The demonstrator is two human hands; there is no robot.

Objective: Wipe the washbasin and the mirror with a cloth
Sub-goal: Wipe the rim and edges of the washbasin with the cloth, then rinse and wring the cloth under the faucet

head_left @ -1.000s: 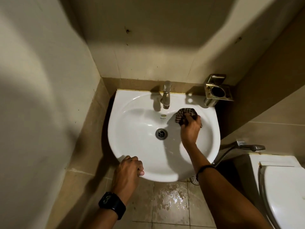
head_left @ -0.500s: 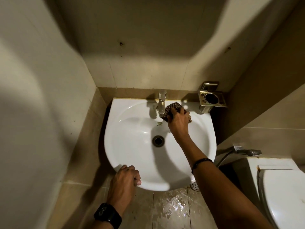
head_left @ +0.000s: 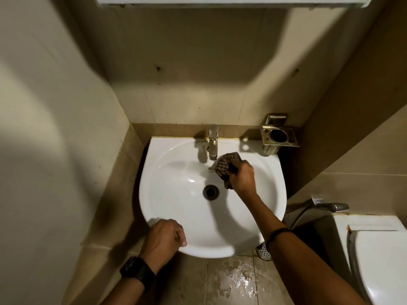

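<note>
Evidently mid-job, the right hand (head_left: 242, 178) clutches the bunched cloth (head_left: 225, 167) against the washbasin (head_left: 176, 208) beside the tap (head_left: 213, 144), the left hand (head_left: 164, 237) has its fingers curled over the front rim, and the mirror seems left to do.

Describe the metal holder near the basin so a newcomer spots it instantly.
Find the white basin, then go right along its back edge past the tap. The holder hangs by the basin's rear right corner. Unlike the tap, it is a square metal frame with a round dark hole.
</note>
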